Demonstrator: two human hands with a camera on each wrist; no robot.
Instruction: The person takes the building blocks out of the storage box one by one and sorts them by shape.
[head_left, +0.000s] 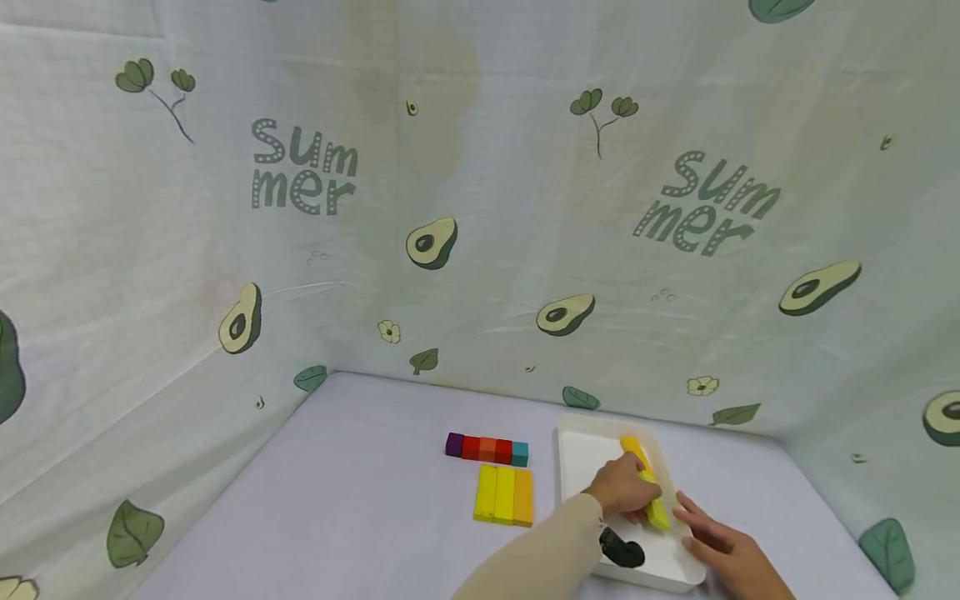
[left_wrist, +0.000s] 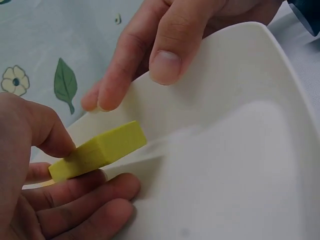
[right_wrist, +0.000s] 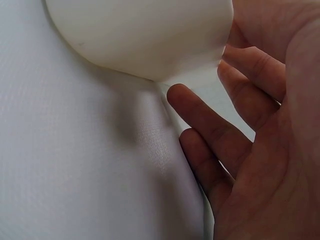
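My left hand is inside the white tray and pinches a yellow block between thumb and fingers. In the left wrist view, the front end of that yellow block points towards the tray's wall. Just beyond the left hand, a yellow-orange block lies along the tray's right side, partly covered by the hand. My right hand is at the tray's right rim, fingers loosely extended. Its thumb overlaps the rim in the left wrist view, while the right wrist view has its fingers outside the wall.
Left of the tray, a row of small cubes in purple, red, orange and teal lies on the white table cloth. Nearer, two yellow blocks and one orange block lie side by side. A printed curtain stands behind.
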